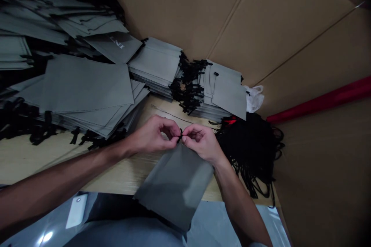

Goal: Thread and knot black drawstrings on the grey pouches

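Both hands meet at the top corner of a grey drawstring pouch [176,185], which hangs over the table's front edge toward my lap. My left hand [158,135] pinches one side of a short black cord [180,136] between thumb and forefinger. From the other side, my right hand [203,141] pinches the same cord, its fingertips almost touching those of the left. The cord looks crossed or knotted there; its exact form is too small to tell. Beside my right wrist lies a heap of loose black cords [249,150].
Stacks of grey pouches with black cord ends stand behind my hands, one in the middle [156,60] and one to the right [230,94]. A larger pile [87,83] spreads at left. Cardboard walls [185,7] enclose the table [116,170]. A white plastic bag [255,98] lies at right.
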Available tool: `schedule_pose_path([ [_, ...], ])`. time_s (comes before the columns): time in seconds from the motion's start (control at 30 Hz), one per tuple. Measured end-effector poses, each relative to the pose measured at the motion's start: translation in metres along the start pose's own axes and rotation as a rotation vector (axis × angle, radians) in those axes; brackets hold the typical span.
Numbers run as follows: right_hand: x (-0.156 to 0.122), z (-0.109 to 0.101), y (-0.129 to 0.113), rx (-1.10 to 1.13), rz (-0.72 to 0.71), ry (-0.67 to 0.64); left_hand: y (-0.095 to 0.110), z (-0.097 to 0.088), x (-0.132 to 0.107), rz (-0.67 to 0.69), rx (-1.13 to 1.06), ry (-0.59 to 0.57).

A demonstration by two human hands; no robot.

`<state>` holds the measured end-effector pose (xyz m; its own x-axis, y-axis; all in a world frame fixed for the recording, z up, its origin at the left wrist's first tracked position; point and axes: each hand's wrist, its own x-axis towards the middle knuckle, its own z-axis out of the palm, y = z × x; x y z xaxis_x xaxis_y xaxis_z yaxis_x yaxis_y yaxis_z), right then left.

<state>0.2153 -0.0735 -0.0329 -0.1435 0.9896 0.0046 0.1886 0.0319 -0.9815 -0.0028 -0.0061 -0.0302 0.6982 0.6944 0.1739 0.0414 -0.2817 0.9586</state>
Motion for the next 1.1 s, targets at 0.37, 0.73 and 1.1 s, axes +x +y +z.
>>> schedule_pose_path([
  [0.37,-0.009,0.002,-0.005,-0.499,-0.406,0.142,-0.014,-0.005,-0.002,0.704,0.724,0.070],
  [0.73,-0.008,0.003,-0.008,-0.548,-0.478,0.088,-0.011,-0.003,-0.006,0.680,0.727,0.030],
  [1.1,-0.007,0.007,-0.012,-0.566,-0.542,0.139,-0.003,0.003,-0.007,0.484,0.431,0.149],
])
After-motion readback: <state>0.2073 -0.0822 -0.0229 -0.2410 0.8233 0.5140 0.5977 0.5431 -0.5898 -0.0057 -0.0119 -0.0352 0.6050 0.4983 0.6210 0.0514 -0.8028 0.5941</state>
